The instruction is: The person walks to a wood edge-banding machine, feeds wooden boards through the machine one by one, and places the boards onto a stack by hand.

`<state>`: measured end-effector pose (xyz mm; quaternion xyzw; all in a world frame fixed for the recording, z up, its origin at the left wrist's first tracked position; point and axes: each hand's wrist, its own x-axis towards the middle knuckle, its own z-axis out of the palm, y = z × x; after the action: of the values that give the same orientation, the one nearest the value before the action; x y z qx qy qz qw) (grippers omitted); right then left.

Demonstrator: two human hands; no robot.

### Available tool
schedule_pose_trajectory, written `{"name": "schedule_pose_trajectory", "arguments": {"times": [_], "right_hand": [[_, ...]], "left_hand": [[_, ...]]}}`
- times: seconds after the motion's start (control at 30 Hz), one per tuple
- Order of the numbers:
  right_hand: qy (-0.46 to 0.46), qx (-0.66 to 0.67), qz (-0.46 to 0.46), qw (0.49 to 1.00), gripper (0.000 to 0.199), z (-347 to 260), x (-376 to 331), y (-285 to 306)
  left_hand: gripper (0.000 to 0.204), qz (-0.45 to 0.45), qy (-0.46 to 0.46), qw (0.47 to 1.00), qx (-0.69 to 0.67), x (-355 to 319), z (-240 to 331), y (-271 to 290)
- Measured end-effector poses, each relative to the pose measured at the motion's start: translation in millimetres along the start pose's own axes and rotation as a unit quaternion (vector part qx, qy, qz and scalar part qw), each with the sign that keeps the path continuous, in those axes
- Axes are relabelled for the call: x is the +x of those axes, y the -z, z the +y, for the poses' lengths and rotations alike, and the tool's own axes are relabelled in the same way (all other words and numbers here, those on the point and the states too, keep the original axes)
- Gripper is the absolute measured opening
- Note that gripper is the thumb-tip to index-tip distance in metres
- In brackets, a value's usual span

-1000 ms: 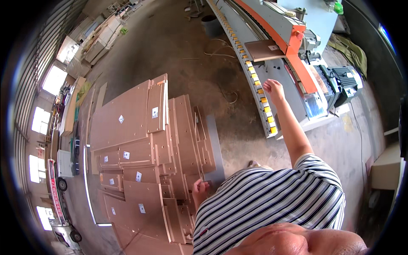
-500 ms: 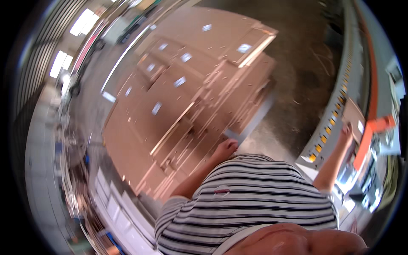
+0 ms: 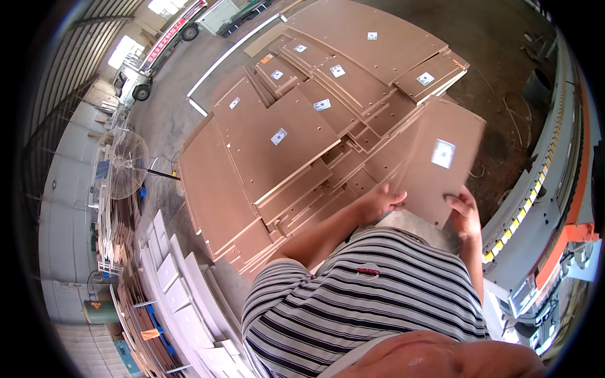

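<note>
Both hands are gripping one brown board panel (image 3: 435, 164), which is tilting up off the right near corner of the big stack of panels (image 3: 283, 145). The left hand (image 3: 378, 203) is pressing against the panel's near left edge with its fingers spread and curled over the face. The right hand (image 3: 464, 214) is clasping the near right corner, thumb on top and fingers wrapping under, as far as the view shows; the blur on the panel is making the exact finger hold hard to read.

The panel's long axis is running from the hands away toward the far right, so nearly all of its surface is lying beyond the fingers, and a white label (image 3: 443, 153) is sitting near its middle. Both hands are at the near end only, about level with each other, the left one touching a little farther along the edge. The far end is hanging over the stack's right side, close to the dark concrete floor (image 3: 498, 94) between the stack and the long grey and orange machine (image 3: 554, 189) on the right.

Other panels with white labels are lying flat to the left and far side. A standing fan (image 3: 126, 165) is sitting well apart on the far left.
</note>
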<state>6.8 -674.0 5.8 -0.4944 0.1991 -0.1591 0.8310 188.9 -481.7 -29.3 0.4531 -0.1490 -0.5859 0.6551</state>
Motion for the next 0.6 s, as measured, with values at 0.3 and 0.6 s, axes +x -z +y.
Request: {"name": "schedule_pose_trajectory", "arguments": {"times": [0.3, 0.6], "right_hand": [[-0.106, 0.056, -0.116, 0.986, 0.04, 23.7, 68.0, -104.5], [-0.172, -0.072, -0.064, 0.98, 0.023, 59.6, 60.8, -107.5]], "left_hand": [[0.025, 0.228, -0.21, 0.936, -0.166, -58.4, 53.0, 50.7], [0.029, 0.323, -0.303, 0.877, -0.187, 3.0, 176.1, 264.3]]}}
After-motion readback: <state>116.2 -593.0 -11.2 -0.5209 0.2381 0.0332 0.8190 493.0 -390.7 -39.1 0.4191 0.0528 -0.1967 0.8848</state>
